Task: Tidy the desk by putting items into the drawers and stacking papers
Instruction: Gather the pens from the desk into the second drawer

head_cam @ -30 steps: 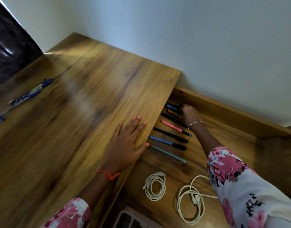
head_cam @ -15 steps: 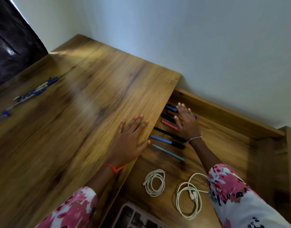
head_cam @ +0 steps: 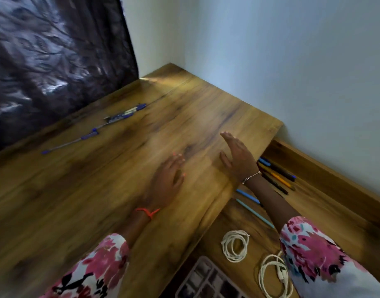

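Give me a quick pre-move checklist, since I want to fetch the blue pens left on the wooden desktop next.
1. Right hand free: ok, open and holding nothing.
2. Left hand free: ok, flat over the wooden desktop.
3. Blue pens in sight: ok, lying near the dark curtain.
4. Open wooden drawer has room: ok, bare wood beside the row of coloured pens.
5. Coiled white cables clear of the pen row: ok.
6. Pens capped: cannot tell, blurred.
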Available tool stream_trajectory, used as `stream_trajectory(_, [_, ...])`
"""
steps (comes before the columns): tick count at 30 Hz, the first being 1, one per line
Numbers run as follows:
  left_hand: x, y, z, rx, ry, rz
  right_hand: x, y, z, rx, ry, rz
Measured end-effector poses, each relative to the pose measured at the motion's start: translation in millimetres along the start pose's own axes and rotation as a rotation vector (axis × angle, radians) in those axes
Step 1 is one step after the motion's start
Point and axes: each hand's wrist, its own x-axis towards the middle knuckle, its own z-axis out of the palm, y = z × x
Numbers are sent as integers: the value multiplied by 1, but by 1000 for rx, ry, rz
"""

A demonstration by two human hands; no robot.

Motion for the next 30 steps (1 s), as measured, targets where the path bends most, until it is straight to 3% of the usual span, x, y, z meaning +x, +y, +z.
stream_trajectory(5, [-25, -84, -62, 199, 141, -236, 47, -60, 27, 43, -121, -130])
stream_trajectory(10, [-55, -145, -103, 361, 132, -418, 89, -118, 56, 66, -208, -203])
stream_trajectory(19, [-72, -164, -114, 338, 169, -350, 159, -164, 114, -74, -411, -285])
stream_trajectory(30, [-73, -169, -113, 329, 193, -395, 223, -196, 154, -196, -560, -220])
